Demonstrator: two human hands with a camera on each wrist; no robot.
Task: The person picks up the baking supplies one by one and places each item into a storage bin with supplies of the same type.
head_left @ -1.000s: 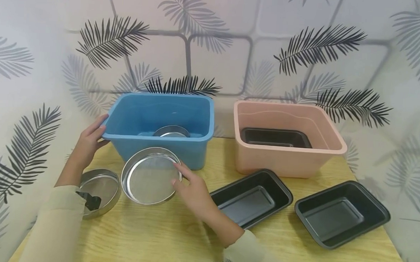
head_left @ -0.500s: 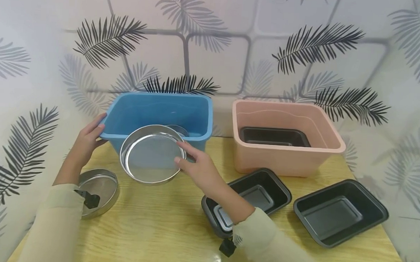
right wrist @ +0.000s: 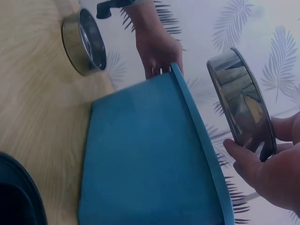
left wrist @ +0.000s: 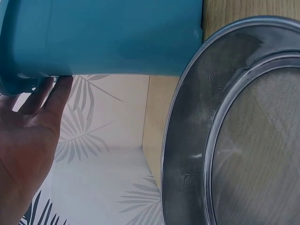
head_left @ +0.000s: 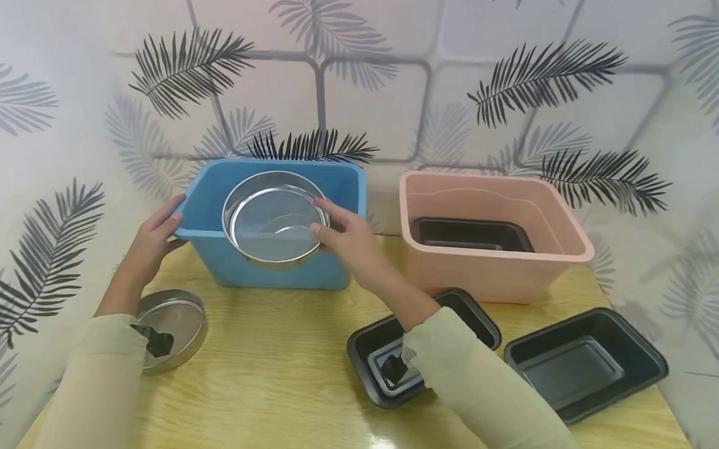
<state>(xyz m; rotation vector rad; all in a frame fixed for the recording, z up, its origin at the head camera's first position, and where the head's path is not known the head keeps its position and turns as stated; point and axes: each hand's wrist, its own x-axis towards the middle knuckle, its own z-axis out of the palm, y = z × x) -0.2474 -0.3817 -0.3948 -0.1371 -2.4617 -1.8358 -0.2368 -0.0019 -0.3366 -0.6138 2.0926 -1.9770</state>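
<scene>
My right hand pinches the right edge of a round metal sieve, its fine mesh partly see-through. The sieve is tilted over the front rim of the blue bin. In the right wrist view, the thumb and fingers clasp the sieve's shiny wall. My left hand grips the bin's left rim, its fingers tucked under the edge in the left wrist view. A second sieve lies on the table below my left hand, partly behind the sleeve. Inside the bin, another sieve shows through the held one's mesh.
A pink bin stands to the right with a black loaf pan inside. Two more black loaf pans lie in front: one under my right forearm, another farther right. A patterned wall rises behind.
The held sieve has risen and moved away from me, from in front of the blue bin to over its front rim. My left hand stays on the bin's rim.
</scene>
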